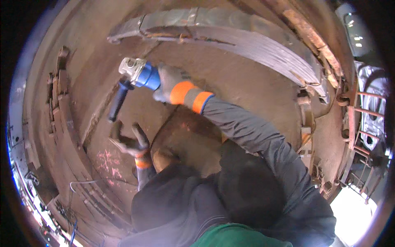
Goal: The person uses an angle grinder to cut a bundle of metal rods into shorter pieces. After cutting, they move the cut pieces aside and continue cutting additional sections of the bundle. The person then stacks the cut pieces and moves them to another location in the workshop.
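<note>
My right hand (168, 84), in a grey glove with an orange-banded cuff, grips the blue body of an angle grinder (146, 76). The grinder's silver head points to the upper left, and its dark side handle (119, 100) hangs down from it. My left hand (129, 138), gloved the same way, is open with curved fingers apart, just below the end of that handle and not holding it. A large grey leaf spring (222, 37) lies across the floor (226, 78) beyond the grinder.
More rusty springs lie at the left (61, 94) and upper right (317, 41). A metal bracket (304, 123) sits right of my arm. A red barred frame (352, 127) and silver metal part (372, 94) stand at the far right. A thin cable (88, 181) lies at lower left.
</note>
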`<action>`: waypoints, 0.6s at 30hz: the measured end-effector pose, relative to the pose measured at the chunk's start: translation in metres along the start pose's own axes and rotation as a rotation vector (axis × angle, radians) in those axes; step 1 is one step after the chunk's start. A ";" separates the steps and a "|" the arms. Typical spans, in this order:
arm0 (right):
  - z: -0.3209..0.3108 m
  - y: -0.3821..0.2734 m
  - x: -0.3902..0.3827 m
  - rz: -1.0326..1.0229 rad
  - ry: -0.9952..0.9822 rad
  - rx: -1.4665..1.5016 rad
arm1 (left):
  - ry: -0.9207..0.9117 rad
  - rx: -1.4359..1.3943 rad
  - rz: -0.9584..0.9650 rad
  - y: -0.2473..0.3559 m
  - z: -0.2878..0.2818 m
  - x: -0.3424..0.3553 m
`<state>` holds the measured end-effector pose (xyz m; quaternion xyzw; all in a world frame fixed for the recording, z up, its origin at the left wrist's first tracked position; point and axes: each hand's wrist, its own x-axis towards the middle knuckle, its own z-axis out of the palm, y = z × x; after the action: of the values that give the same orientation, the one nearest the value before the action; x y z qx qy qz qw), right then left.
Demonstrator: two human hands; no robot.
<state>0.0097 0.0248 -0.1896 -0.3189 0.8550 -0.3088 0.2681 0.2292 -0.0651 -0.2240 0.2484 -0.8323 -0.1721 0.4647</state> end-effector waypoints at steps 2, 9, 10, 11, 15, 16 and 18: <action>-0.010 -0.011 -0.003 0.013 -0.058 0.146 | -0.327 -0.167 -0.161 0.014 -0.003 -0.016; -0.027 -0.023 -0.033 0.091 0.099 0.486 | -0.787 -0.390 0.043 -0.016 0.031 -0.061; -0.033 -0.018 -0.040 0.091 0.084 0.506 | -0.764 -0.366 0.143 -0.022 0.033 -0.067; -0.038 -0.015 -0.045 0.150 0.018 0.492 | -0.800 -0.350 0.136 -0.025 0.035 -0.073; -0.059 0.000 -0.065 0.178 0.075 0.559 | -0.798 -0.461 0.130 -0.008 0.044 -0.087; -0.063 0.004 -0.069 0.170 0.112 0.570 | -0.811 -0.501 0.142 0.002 0.047 -0.086; -0.069 0.012 -0.075 0.159 0.144 0.555 | -0.840 -0.583 0.036 0.024 0.051 -0.079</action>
<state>0.0094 0.1096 -0.1326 -0.1426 0.7770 -0.5306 0.3073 0.2138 0.0026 -0.2917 0.0033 -0.8689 -0.4739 0.1428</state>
